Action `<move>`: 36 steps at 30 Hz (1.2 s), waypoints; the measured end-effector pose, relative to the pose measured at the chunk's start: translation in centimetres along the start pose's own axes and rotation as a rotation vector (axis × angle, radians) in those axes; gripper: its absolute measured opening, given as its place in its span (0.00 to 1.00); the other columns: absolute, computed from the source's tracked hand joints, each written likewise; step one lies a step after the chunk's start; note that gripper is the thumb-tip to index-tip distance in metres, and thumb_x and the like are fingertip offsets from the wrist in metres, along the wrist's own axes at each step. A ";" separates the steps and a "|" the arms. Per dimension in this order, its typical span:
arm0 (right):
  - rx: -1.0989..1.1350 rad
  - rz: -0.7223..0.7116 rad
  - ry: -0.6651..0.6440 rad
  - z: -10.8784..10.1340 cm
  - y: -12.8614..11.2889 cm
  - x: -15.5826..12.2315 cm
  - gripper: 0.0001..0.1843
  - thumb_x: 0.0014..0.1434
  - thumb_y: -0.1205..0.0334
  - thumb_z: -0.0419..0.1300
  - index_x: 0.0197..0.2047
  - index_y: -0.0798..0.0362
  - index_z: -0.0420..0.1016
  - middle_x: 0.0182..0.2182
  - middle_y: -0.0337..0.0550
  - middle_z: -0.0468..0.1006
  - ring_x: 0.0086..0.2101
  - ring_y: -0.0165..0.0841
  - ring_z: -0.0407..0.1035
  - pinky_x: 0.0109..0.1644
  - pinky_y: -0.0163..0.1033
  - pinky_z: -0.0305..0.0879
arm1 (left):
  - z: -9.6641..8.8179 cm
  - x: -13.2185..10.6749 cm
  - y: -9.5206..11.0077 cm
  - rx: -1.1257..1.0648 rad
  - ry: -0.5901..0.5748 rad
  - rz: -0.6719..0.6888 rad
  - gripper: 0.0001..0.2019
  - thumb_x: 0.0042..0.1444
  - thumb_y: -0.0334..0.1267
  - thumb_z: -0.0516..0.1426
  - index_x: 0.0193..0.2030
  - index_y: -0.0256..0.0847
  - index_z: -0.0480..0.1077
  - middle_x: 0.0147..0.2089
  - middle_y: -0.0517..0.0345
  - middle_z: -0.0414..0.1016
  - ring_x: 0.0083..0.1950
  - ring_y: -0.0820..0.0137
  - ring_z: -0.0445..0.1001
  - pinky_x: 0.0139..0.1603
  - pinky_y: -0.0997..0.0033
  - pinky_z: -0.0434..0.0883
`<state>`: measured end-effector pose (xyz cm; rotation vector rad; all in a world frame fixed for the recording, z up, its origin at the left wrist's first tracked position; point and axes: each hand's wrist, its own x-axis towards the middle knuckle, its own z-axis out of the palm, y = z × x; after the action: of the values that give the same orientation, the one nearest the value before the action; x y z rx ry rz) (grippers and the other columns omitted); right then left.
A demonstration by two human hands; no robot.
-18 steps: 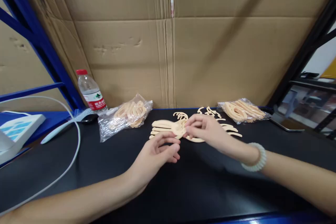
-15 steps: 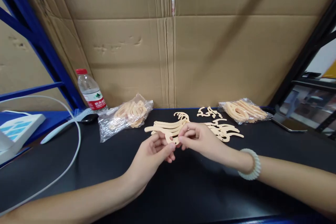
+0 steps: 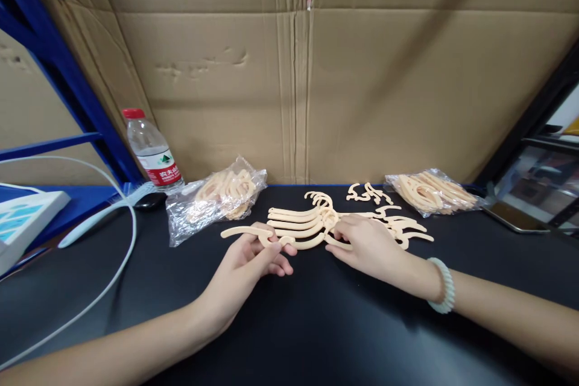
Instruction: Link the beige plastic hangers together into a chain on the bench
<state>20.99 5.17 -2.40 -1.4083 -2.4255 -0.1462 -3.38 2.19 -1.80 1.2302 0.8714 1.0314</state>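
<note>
My left hand (image 3: pixel 246 262) is closed on a curved beige plastic hanger arm (image 3: pixel 239 231), its long end pointing left and its rounded end near the thumb. Just beyond lies a row of overlapping beige hangers (image 3: pixel 294 224), with their hooks (image 3: pixel 319 198) toward the back. My right hand (image 3: pixel 373 247) reaches down to the right side of this row. Its thumb and fingers are closed around a beige hanger piece (image 3: pixel 338 242), most of which the hand hides. Loose hanger arms (image 3: pixel 409 226) lie in a pile to its right, partly covered by the hand.
Small loose hooks (image 3: pixel 368 193) lie at the back. Clear bags of beige parts stand at left (image 3: pixel 221 196) and right (image 3: pixel 429 192). A water bottle (image 3: pixel 154 154), a white cable (image 3: pixel 133 241) and a phone (image 3: pixel 515 217) are on the black table (image 3: pixel 289 325). Cardboard (image 3: pixel 217 90) rises behind.
My hands were together at a beige piece and are now apart. The right hand has moved right to the hangers on the table; the left keeps an arm, now pointing left.
</note>
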 end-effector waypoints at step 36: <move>0.781 0.082 0.398 -1.5 1.5 -5.2 0.04 0.63 0.63 0.59 0.42 0.47 0.74 0.31 0.41 0.78 0.29 0.33 0.75 0.34 0.35 0.72 | -0.3 0.1 -0.4 -0.312 -0.133 -0.196 0.05 0.55 0.34 0.64 0.33 0.37 0.73 0.40 0.57 0.67 0.45 0.69 0.71 0.48 0.70 0.70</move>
<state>24.97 1.23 -2.79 -0.9868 -1.7838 0.4514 -3.55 2.31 -2.19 0.9197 0.6827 0.8788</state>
